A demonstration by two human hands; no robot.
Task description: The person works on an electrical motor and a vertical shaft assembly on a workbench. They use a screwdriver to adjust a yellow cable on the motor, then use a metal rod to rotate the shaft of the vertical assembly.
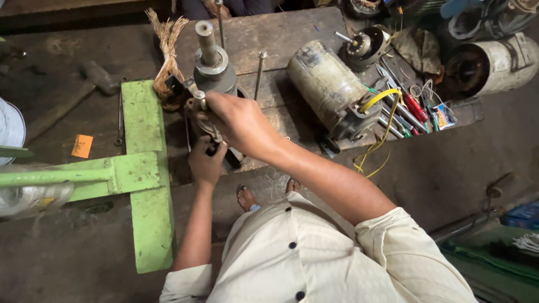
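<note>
1. We keep the motor assembly (212, 73) standing upright at the near edge of the wooden bench (269, 39), just beside the green metal frame (143, 168), with its shaft (205, 40) pointing up.
2. Our right hand (238, 120) grasps the side of the housing from above, its grip closed around the metal below the shaft; we judge this is the steadying hand, so it should press down firmly.
3. Our left hand (206, 163) comes up from below, fingers curled on a dark part at the base; what exactly it pinches is hidden.
4. We judge that small, even turns suit best, so nothing tilts.
5. We mind the bundle of copper wire (167, 50) just behind, and the long bolt (259, 73) standing nearby.
</note>
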